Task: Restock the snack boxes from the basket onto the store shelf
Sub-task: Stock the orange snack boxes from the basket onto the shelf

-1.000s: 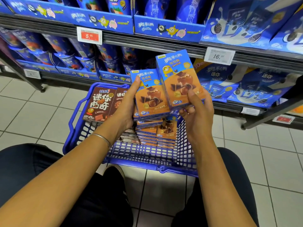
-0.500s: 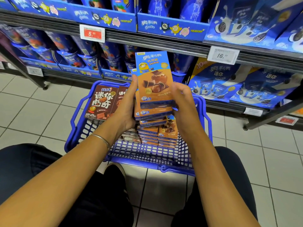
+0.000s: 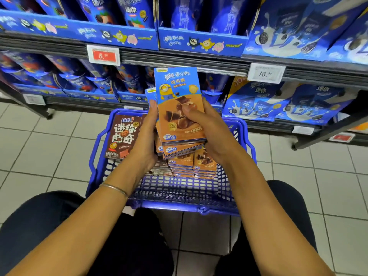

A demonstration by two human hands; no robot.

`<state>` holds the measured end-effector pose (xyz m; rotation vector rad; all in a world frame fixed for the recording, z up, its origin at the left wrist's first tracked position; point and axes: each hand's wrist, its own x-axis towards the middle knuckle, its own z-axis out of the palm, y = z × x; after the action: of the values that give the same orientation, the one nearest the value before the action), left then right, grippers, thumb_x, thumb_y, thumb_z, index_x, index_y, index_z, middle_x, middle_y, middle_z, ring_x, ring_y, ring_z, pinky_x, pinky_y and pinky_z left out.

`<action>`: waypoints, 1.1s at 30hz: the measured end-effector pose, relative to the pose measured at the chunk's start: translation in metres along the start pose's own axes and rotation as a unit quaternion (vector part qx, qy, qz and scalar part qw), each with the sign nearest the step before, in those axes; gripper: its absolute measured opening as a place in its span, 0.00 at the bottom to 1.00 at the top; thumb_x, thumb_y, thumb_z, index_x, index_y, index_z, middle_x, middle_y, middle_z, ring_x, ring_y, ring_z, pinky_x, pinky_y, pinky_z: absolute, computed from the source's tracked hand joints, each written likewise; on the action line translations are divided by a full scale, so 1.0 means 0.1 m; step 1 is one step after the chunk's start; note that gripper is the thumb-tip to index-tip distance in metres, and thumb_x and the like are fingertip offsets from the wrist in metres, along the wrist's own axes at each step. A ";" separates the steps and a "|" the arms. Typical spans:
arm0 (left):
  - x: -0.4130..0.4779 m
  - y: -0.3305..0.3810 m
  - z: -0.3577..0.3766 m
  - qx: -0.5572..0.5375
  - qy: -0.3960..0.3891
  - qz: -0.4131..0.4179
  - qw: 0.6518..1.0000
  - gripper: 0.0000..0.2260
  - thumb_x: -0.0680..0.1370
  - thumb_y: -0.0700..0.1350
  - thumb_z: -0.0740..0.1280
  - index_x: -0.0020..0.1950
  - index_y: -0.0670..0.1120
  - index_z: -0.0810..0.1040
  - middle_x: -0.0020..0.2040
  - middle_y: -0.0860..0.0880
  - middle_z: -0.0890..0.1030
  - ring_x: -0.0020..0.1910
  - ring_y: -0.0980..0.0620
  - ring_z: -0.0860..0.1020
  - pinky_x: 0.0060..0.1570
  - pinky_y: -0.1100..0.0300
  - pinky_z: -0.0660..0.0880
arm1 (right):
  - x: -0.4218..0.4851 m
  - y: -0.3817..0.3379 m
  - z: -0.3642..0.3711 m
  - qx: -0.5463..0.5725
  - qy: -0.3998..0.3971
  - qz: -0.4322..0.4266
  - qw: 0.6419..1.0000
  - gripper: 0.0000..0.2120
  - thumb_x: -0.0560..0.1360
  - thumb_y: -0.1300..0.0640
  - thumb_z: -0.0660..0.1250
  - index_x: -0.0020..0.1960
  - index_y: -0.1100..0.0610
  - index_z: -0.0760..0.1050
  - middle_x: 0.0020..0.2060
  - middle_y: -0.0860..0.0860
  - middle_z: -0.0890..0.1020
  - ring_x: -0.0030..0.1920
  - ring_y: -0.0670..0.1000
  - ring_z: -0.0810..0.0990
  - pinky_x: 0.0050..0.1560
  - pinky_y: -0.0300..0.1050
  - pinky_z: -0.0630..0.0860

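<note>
Ahead, shelf thick with packets.

The pale square-tiled floor carries a blue plastic mesh basket, which stands just before the dark metal store shelf. The shelf's feet rest on the tiles. Its upper board bears blue cardboard display trays. The lower board holds blue snack pouches at the right and, at the left, what seem to be blue cups, though they are blurred.
</note>
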<state>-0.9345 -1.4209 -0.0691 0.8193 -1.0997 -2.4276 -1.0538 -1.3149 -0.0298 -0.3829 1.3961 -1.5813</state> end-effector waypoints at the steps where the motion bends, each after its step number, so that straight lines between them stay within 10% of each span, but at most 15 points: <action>1: -0.02 0.09 0.03 0.007 0.002 -0.007 1.000 0.34 0.73 0.71 0.69 0.71 0.51 0.80 0.69 0.41 0.81 0.68 0.36 0.80 0.62 0.40 0.79 | 0.00 -0.09 0.04 -0.005 0.002 0.006 1.000 0.20 0.76 0.52 0.73 0.66 0.55 0.76 0.52 0.54 0.87 0.51 0.57 0.87 0.53 0.56 0.83; 8: -0.55 0.98 0.47 -0.016 0.016 -0.060 0.998 0.27 0.78 0.69 0.65 0.64 0.52 0.85 0.66 0.42 0.83 0.64 0.40 0.82 0.57 0.45 0.82 | -0.37 -0.93 0.50 0.004 0.015 0.047 0.999 0.16 0.77 0.56 0.72 0.64 0.58 0.76 0.49 0.54 0.88 0.47 0.55 0.88 0.46 0.50 0.83; 16: -1.52 2.47 1.60 -0.021 0.057 -0.078 0.995 0.36 0.77 0.65 0.63 0.78 0.43 0.72 0.72 0.33 0.75 0.72 0.30 0.73 0.73 0.29 0.67 | -1.34 -2.57 1.19 0.017 0.046 0.025 0.998 0.20 0.70 0.53 0.74 0.61 0.56 0.79 0.49 0.56 0.87 0.46 0.57 0.87 0.49 0.56 0.83; 33: -3.18 5.13 4.02 0.099 0.031 0.166 0.981 0.40 0.74 0.59 0.68 0.82 0.45 0.63 0.76 0.41 0.73 0.73 0.38 0.75 0.73 0.36 0.70 | -3.37 -5.80 1.94 0.016 -0.015 -0.224 0.974 0.14 0.75 0.55 0.70 0.60 0.51 0.76 0.49 0.51 0.86 0.45 0.53 0.85 0.45 0.52 0.83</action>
<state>-0.9044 -1.3538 0.6525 0.6991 -1.3497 -2.0293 -0.9978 -1.2252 0.6602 -0.7402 1.3182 -1.9456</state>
